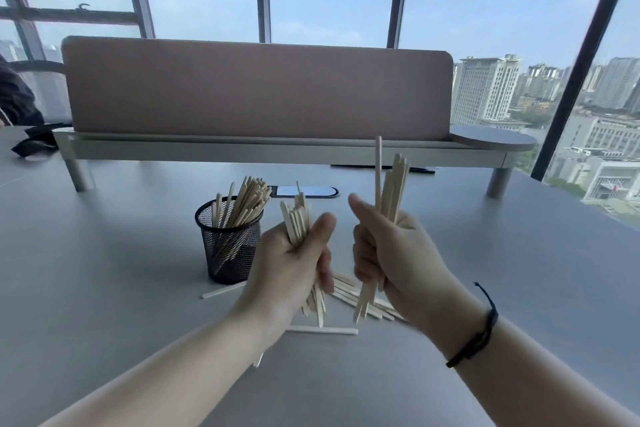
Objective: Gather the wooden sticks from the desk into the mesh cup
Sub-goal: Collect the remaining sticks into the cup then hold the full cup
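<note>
- Left hand (294,263), at centre frame, has its fingers curled round a bundle of sticks (298,218); the bundle fans out unevenly above the fist, so a loose grip could let some slide out below.
- Right hand (391,250), just right of centre, grips a second bundle (391,184), with one stick standing well above the rest. That one looks poorly held and may drop first, or snag the cup rim.
- The cup (230,239), left of centre on the desk (121,270), already holds many sticks leaning to the right. The room left looks limited, so pushing in a whole bundle at once could jam against them or tip the light cup.
- The bundle ends are not level; uneven ends may catch the rim or the mesh and scatter.
- Loose sticks (349,295) lie on the desk beneath both hands, with one (221,290) touching or just beside the cup base and another (323,330) lower in the frame. With both hands full, these cannot be picked up, and a lowered wrist could sweep them away.
</note>
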Tool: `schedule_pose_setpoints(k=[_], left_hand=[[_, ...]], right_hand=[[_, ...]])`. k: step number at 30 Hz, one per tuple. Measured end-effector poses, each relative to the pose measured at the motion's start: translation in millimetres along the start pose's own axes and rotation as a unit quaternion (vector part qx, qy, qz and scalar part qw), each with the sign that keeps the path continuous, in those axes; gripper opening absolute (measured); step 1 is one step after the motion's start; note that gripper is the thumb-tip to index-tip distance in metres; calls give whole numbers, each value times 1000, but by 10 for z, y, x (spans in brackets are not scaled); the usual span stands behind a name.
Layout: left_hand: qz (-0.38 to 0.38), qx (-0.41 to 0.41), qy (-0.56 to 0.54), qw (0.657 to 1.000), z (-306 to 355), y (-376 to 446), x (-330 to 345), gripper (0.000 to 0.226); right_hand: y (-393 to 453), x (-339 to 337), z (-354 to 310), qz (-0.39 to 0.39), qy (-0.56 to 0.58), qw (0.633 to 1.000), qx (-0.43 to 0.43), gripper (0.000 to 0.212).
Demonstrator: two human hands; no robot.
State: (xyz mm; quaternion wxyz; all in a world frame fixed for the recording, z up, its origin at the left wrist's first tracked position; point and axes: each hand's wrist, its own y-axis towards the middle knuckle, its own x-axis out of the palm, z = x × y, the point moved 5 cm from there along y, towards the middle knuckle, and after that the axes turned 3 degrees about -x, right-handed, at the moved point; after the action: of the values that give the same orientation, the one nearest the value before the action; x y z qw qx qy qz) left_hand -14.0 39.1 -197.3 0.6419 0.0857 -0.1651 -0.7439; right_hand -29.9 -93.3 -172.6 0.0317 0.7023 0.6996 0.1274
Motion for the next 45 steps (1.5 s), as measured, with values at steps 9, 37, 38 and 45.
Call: schedule_pose_setpoints(k=[9,37,38,45], left_hand=[[27,81,57,995,-37,49,-108,61],[13,-7,-21,1000,435,181,-195,61],[20,3,-51,998,607,261,-268,62],[182,24,-92,979,993,764,-1152,53]], right_hand=[[-85,29,235,-6,-4,1000,4,54],[79,163,38,10,51,999,8,56],[155,233,-54,10,72,997,0,55],[747,983,-617,2,176,981,-79,56]])
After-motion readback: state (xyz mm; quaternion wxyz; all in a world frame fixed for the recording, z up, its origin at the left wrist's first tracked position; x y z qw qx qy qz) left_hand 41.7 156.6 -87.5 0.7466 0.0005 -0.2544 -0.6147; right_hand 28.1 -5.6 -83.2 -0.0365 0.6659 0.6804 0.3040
